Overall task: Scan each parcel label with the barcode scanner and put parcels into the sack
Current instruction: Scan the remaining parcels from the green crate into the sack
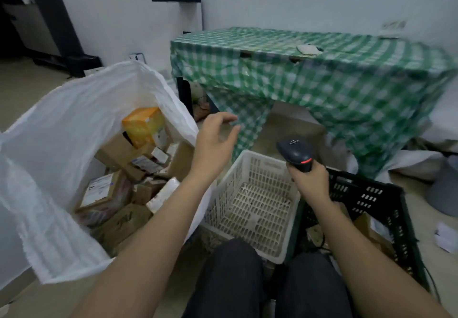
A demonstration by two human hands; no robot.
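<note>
Over the mouth of the white sack [62, 129], we find the left hand [214, 141] empty, its fingers [226, 117] spread and released just beside the sack's near rim. Inside the sack lie many parcels [104, 191], an orange box [143, 124] uppermost. The right hand [311, 181] grips the barcode scanner [296, 153] by its handle, held above the white basket [250, 201], in which we see no parcel. We judge the step in hand to be the pause between a deposit and the next pick. A brown parcel [366, 226] shows in the black crate [371, 194] at right; the next move, in our judgement, calls for the free hand to cross to it, turn its label up and present it to the scanner.
</note>
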